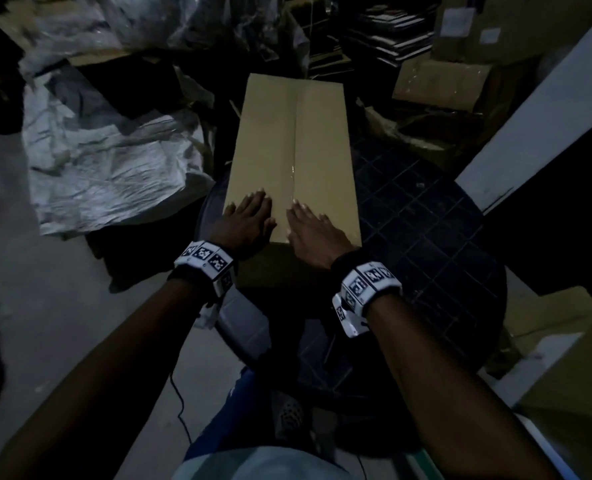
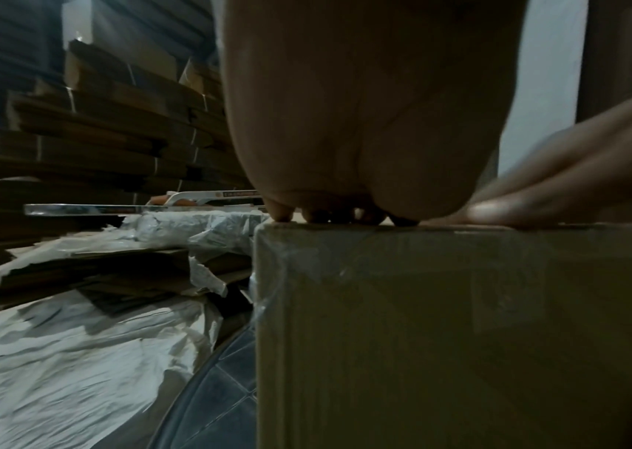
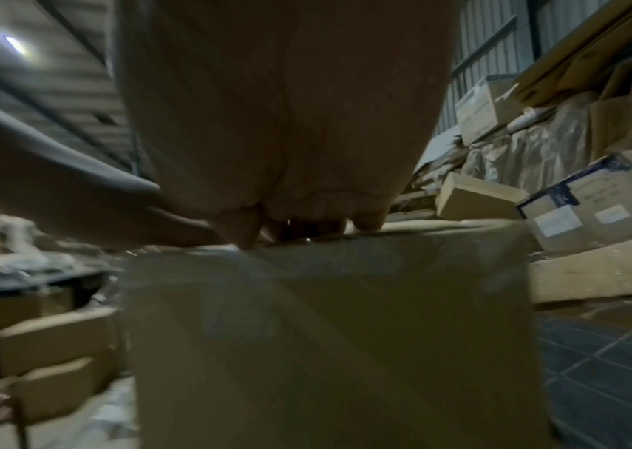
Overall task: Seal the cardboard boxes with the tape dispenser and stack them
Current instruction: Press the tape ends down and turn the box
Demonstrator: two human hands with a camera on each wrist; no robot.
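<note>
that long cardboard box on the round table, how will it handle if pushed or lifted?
The cardboard box looks rigid: flaps closed flat, glossy tape along the seam. It probably slides rather than tips, being long and low. Its far end seems to overhang the table, so pushing forward risks it dropping. The left hand and right hand press flat; weight unclear.

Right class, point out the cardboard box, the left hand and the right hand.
cardboard box [image 1: 287,133]: head view, top flap.
left hand [image 1: 247,220]: head view, back of hand.
right hand [image 1: 313,232]: head view, back of hand.
</note>
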